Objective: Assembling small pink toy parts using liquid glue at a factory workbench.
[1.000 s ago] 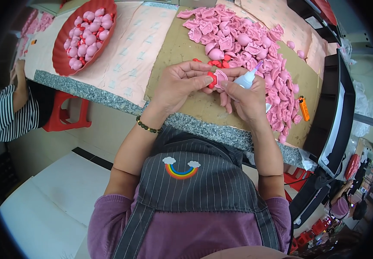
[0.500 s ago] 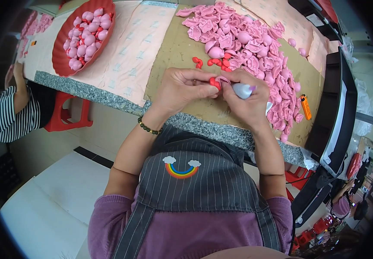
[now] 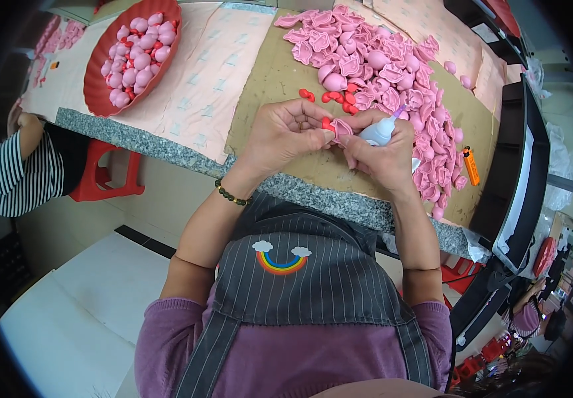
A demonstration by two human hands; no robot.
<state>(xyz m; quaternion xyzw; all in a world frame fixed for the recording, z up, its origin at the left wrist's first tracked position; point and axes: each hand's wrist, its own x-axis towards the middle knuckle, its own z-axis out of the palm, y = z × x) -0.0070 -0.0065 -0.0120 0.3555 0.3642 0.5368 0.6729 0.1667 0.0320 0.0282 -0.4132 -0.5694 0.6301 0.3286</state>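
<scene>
So, L hand [image 3: 274, 138] pinches red pc [image 3: 327, 124]; R hand [image 3: 387, 154] grips pale-blue bottle [image 3: 377, 132] & pink pc [image 3: 342, 128]

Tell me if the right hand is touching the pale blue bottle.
Touching: the head view shows the pale blue bottle held in the right hand, against its thumb.

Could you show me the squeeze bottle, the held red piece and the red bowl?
Squeeze bottle [image 3: 377, 132]: head view, on its pale body.
Held red piece [image 3: 327, 124]: head view, on its exposed part.
Red bowl [image 3: 94, 89]: head view, on its inner left wall.
</scene>
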